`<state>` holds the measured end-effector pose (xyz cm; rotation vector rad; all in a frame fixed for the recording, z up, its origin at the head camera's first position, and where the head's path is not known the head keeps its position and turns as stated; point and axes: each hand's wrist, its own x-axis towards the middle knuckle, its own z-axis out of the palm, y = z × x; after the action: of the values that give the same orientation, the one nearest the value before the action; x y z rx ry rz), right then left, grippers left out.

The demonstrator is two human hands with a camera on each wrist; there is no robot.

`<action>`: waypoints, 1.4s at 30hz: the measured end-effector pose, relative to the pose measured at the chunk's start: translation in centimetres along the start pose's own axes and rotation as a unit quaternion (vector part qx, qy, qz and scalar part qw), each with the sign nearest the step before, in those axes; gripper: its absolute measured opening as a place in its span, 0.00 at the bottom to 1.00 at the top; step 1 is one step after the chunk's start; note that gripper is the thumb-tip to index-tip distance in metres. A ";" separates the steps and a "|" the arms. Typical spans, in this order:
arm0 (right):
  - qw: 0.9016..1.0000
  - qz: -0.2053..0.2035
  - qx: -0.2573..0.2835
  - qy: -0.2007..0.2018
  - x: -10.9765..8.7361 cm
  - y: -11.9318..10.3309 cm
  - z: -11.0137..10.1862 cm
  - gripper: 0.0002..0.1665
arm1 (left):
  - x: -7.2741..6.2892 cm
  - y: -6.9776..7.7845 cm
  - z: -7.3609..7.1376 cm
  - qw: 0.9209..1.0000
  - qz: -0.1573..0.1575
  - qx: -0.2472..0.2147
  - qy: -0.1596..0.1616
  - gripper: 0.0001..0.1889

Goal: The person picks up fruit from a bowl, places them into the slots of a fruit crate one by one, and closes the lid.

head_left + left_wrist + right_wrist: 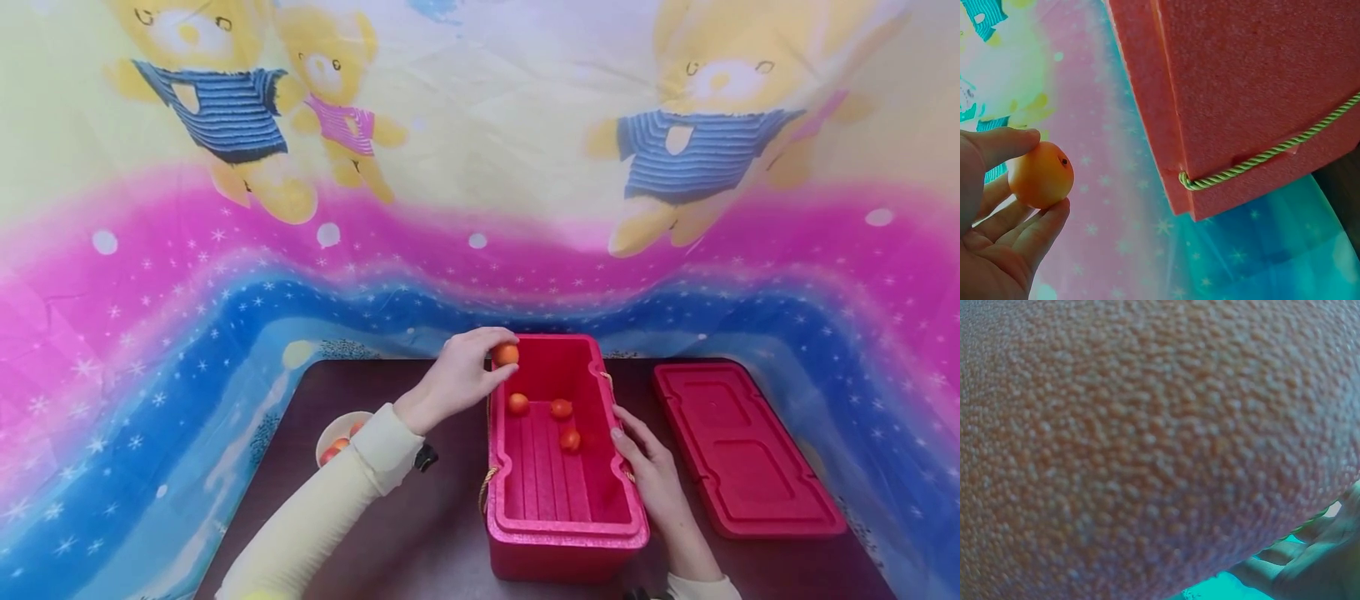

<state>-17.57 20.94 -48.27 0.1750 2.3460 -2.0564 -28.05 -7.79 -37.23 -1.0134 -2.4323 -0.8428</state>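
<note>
My left hand [461, 375] pinches a small round orange fruit [506, 354] between thumb and fingers, held up over the far left rim of a red foam box [566, 527]. In the left wrist view the fruit [1041, 175] shows a dark stem spot. Inside the box lie three orange fruits: one at the left wall [518, 404], one near the far end [561, 408] and one farther forward [570, 440]. My right hand [660, 479] rests along the box's right side, fingers extended and thumb by the rim. In the right wrist view the box wall [1147, 425] hides much.
A pale bowl [325, 431] with several reddish-orange fruits stands left of the box, partly behind my left forearm. The red lid [750, 450] lies on the dark table [420, 533] to the right. Rope handles [486, 492] hang on the box's sides. A patterned cloth rises behind.
</note>
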 end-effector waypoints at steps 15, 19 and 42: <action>1.000 -0.003 0.001 0.006 -0.1 0.1 -0.2 0.34 | 1.8 1.7 1.0 0.997 -0.011 -0.005 -0.075 0.22; 1.000 -0.006 -0.001 0.007 -0.1 0.2 -0.2 0.34 | 2.2 2.0 1.5 0.995 -0.011 -0.009 -0.099 0.24; 1.000 0.005 0.013 -0.003 0.1 0.1 0.0 0.35 | 4.1 2.9 3.2 0.977 -0.026 -0.002 -0.211 0.26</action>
<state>-17.67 20.96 -48.35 0.1812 2.3101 -2.0809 -29.01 -1.99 -36.26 -1.2416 -2.8185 -0.7051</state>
